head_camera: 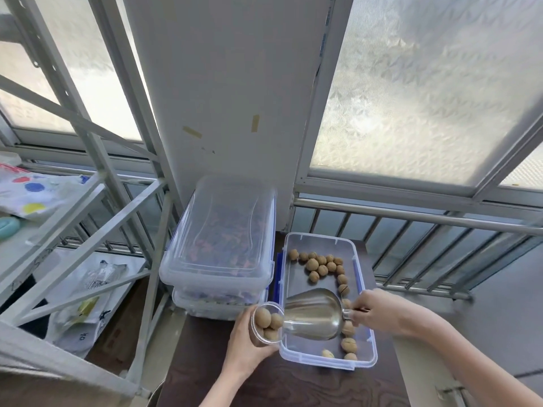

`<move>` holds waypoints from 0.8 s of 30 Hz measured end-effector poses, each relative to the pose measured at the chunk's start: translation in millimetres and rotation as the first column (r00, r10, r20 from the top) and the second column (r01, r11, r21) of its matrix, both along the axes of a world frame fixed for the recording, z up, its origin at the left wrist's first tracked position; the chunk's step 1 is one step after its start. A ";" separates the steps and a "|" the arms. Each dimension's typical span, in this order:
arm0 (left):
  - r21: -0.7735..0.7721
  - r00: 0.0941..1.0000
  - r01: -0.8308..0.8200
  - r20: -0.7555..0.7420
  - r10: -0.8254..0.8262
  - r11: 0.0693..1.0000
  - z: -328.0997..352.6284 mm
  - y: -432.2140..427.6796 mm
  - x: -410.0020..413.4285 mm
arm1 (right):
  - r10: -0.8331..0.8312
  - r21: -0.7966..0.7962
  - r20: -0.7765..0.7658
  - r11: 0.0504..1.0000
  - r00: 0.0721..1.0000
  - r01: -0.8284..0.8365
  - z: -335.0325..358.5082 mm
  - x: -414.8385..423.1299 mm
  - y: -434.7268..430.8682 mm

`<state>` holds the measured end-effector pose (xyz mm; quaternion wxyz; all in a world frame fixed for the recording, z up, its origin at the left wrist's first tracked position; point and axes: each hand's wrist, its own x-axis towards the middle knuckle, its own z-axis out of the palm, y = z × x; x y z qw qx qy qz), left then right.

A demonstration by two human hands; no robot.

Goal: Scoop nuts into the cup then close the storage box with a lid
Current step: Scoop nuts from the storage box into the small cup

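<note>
The left hand grips the tipped cup by the storage box on the near worktop while the right hand grips the scoop, and nuts could roll out if the cup tips more.

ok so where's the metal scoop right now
In the head view, low and centre-right: the metal scoop is over the open storage box, held by the right hand, its mouth at the cup.

Stacked lidded boxes beside shelving
</note>
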<state>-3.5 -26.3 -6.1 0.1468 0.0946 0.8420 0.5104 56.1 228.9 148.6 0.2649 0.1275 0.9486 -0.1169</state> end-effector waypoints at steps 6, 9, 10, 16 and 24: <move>0.077 0.996 -0.079 0.052 0.075 0.994 2.1 0.6 -0.3 | -0.081 -0.157 -0.013 0.985 0.997 0.078 -6.4 12.4 3.4; 0.114 0.998 -0.055 0.049 0.050 0.992 8.0 -0.3 -0.4 | -0.286 -0.299 0.064 0.909 0.956 0.291 -25.8 21.0 17.1; 0.125 0.997 -0.069 0.048 0.064 0.990 3.0 -2.3 0.4 | -0.370 -0.328 0.097 0.865 0.924 0.380 -37.0 22.5 21.8; 0.127 0.992 -0.121 0.059 0.114 0.984 -28.7 -8.8 3.6 | -0.633 -0.340 0.248 0.652 0.734 0.677 -133.8 8.1 26.9; 0.217 0.979 -0.041 0.202 -0.004 0.975 -19.7 -0.3 -0.8 | -0.818 -0.546 0.318 0.255 0.479 0.798 -234.7 -74.3 14.0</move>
